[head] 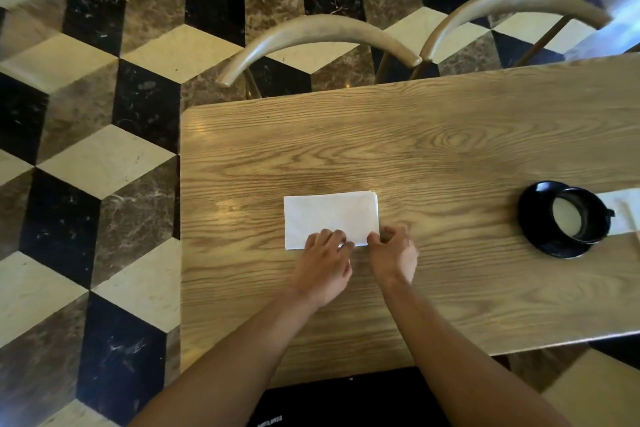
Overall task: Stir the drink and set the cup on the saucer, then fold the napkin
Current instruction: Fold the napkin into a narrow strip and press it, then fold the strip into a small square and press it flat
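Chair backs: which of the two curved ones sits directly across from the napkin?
The left chair back; it arcs beyond the napkin, while the right chair back stands nearer the cup.

Wooden table [450, 135]: napkin [329, 215], saucer [530, 218] on it.

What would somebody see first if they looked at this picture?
Probably the white napkin, folded to a rectangle in the middle of the wooden table, with the left hand and right hand at its near edge. Next, the black cup on its black saucer, far right.
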A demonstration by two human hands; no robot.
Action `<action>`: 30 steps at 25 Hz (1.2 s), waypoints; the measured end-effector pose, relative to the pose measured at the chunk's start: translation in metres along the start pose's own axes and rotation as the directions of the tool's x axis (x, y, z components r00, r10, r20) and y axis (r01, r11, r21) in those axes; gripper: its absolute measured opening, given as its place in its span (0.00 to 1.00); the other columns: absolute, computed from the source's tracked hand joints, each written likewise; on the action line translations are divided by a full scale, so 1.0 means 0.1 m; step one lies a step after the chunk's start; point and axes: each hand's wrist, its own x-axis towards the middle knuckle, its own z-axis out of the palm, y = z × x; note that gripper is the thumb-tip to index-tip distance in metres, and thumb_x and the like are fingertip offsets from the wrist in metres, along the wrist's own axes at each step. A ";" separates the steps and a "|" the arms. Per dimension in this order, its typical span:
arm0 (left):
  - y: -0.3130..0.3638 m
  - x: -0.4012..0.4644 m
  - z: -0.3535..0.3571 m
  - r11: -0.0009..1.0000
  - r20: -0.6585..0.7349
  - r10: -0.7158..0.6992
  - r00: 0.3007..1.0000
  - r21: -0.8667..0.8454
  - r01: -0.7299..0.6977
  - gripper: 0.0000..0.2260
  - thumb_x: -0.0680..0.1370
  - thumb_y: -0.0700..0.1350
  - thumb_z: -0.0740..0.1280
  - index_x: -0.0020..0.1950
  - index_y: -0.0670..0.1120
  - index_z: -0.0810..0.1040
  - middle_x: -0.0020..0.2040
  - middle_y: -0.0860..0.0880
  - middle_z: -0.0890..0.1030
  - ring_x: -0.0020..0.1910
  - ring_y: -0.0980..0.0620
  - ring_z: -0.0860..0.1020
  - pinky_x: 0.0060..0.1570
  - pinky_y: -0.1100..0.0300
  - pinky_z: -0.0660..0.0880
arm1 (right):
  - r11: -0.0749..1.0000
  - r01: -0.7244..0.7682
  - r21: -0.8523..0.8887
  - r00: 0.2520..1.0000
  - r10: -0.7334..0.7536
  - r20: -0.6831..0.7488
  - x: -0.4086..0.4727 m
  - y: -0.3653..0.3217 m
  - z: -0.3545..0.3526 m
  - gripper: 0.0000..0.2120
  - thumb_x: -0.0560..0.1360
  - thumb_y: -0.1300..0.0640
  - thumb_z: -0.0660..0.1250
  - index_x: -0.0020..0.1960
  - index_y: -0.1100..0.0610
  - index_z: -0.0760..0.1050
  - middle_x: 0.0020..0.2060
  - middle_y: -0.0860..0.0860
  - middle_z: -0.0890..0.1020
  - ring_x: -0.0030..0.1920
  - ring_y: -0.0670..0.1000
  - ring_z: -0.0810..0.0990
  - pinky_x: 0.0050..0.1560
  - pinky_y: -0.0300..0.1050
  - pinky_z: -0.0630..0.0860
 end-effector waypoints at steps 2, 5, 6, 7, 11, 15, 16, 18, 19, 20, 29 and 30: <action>0.06 0.03 -0.06 0.998 0.076 -0.058 0.995 0.002 0.058 0.18 0.75 0.50 0.59 0.57 0.47 0.83 0.55 0.49 0.80 0.55 0.44 0.79 0.54 0.49 0.78 | 0.998 -0.055 0.027 0.998 0.054 0.027 0.00 -0.08 -0.04 0.05 0.74 0.57 0.69 0.47 0.52 0.73 0.43 0.50 0.82 0.49 0.53 0.79 0.51 0.43 0.71; 0.08 0.04 -0.13 0.992 0.134 -0.115 0.984 -0.028 0.120 0.15 0.75 0.46 0.66 0.60 0.46 0.81 0.57 0.48 0.80 0.57 0.43 0.78 0.56 0.48 0.77 | 0.988 -0.136 0.077 0.988 0.130 0.079 -0.01 -0.16 -0.06 0.06 0.73 0.57 0.71 0.48 0.52 0.75 0.42 0.50 0.81 0.46 0.51 0.77 0.50 0.40 0.70; 0.09 0.05 -0.16 0.987 0.153 -0.142 0.978 -0.060 0.152 0.16 0.76 0.45 0.66 0.63 0.46 0.80 0.58 0.48 0.80 0.59 0.43 0.78 0.59 0.48 0.76 | 0.979 -0.179 0.100 0.981 0.169 0.099 -0.01 -0.17 -0.06 0.06 0.72 0.56 0.72 0.48 0.53 0.77 0.43 0.50 0.82 0.47 0.52 0.79 0.49 0.40 0.72; 0.10 0.07 -0.19 0.976 0.181 -0.173 0.968 -0.104 0.193 0.17 0.77 0.43 0.65 0.67 0.45 0.78 0.61 0.47 0.80 0.61 0.44 0.76 0.62 0.49 0.74 | 0.966 -0.225 0.131 0.970 0.209 0.126 -0.01 -0.18 -0.05 0.07 0.72 0.55 0.72 0.48 0.56 0.80 0.43 0.50 0.84 0.46 0.53 0.81 0.48 0.42 0.75; 0.19 0.21 -0.41 0.910 0.245 -0.306 0.920 -0.208 0.358 0.24 0.83 0.42 0.59 0.80 0.47 0.63 0.68 0.45 0.76 0.64 0.42 0.76 0.62 0.48 0.74 | 0.949 -0.238 0.207 0.950 0.184 0.250 -0.04 -0.27 -0.09 0.05 0.71 0.58 0.70 0.39 0.59 0.82 0.32 0.51 0.81 0.36 0.53 0.78 0.38 0.45 0.74; 0.17 0.41 -0.72 0.937 0.340 -0.242 0.909 -0.162 0.310 0.46 0.77 0.33 0.66 0.83 0.62 0.45 0.80 0.42 0.54 0.67 0.37 0.73 0.46 0.47 0.79 | 0.967 -0.085 0.239 0.958 0.013 0.288 -0.13 -0.38 -0.20 0.03 0.73 0.55 0.71 0.45 0.54 0.83 0.39 0.51 0.86 0.39 0.52 0.83 0.44 0.50 0.80; 0.16 0.46 -0.81 0.967 0.324 -0.197 0.925 -0.093 0.238 0.47 0.76 0.32 0.67 0.82 0.64 0.45 0.82 0.41 0.45 0.77 0.35 0.63 0.51 0.44 0.80 | 0.967 -0.045 0.252 0.952 -0.035 0.304 -0.15 -0.40 -0.23 0.03 0.73 0.53 0.72 0.45 0.52 0.83 0.39 0.50 0.87 0.41 0.52 0.84 0.45 0.50 0.80; 0.11 0.59 -0.98 0.992 0.275 -0.119 0.954 0.062 0.106 0.40 0.78 0.33 0.67 0.81 0.62 0.56 0.83 0.42 0.35 0.82 0.34 0.38 0.69 0.31 0.67 | 0.966 0.055 0.251 0.930 -0.142 0.339 -0.17 -0.45 -0.28 0.04 0.73 0.52 0.73 0.46 0.52 0.82 0.39 0.46 0.86 0.41 0.47 0.83 0.45 0.46 0.78; 0.09 0.66 -1.08 0.991 0.249 -0.084 0.965 0.119 0.055 0.31 0.79 0.35 0.67 0.78 0.57 0.64 0.84 0.42 0.36 0.81 0.35 0.33 0.74 0.28 0.56 | 0.965 0.104 0.240 0.913 -0.188 0.361 -0.18 -0.49 -0.32 0.03 0.73 0.54 0.73 0.46 0.52 0.82 0.37 0.44 0.84 0.38 0.45 0.81 0.42 0.44 0.76; 0.04 0.73 -1.17 0.984 0.229 -0.047 0.972 0.176 0.006 0.23 0.79 0.37 0.66 0.73 0.53 0.72 0.84 0.42 0.39 0.81 0.35 0.32 0.76 0.28 0.48 | 0.962 0.145 0.232 0.895 -0.227 0.383 -0.18 -0.54 -0.37 0.02 0.73 0.56 0.72 0.45 0.53 0.81 0.35 0.43 0.81 0.35 0.44 0.78 0.40 0.43 0.73; -0.34 1.11 -2.30 0.980 0.294 -0.118 0.949 -0.119 0.158 0.05 0.74 0.42 0.73 0.49 0.45 0.79 0.46 0.47 0.82 0.44 0.47 0.78 0.39 0.55 0.70 | 0.850 0.473 0.233 0.793 -0.525 0.308 0.08 -1.23 -0.79 0.05 0.72 0.61 0.71 0.46 0.54 0.83 0.36 0.48 0.81 0.37 0.47 0.75 0.40 0.45 0.70; -0.38 1.10 -2.37 0.968 0.248 -0.126 0.961 -0.182 0.173 0.05 0.74 0.42 0.74 0.48 0.45 0.80 0.43 0.48 0.81 0.42 0.48 0.78 0.38 0.55 0.69 | 0.820 0.522 0.235 0.771 -0.572 0.281 0.11 -1.32 -0.85 0.06 0.73 0.59 0.72 0.49 0.53 0.84 0.39 0.48 0.84 0.39 0.47 0.78 0.41 0.45 0.73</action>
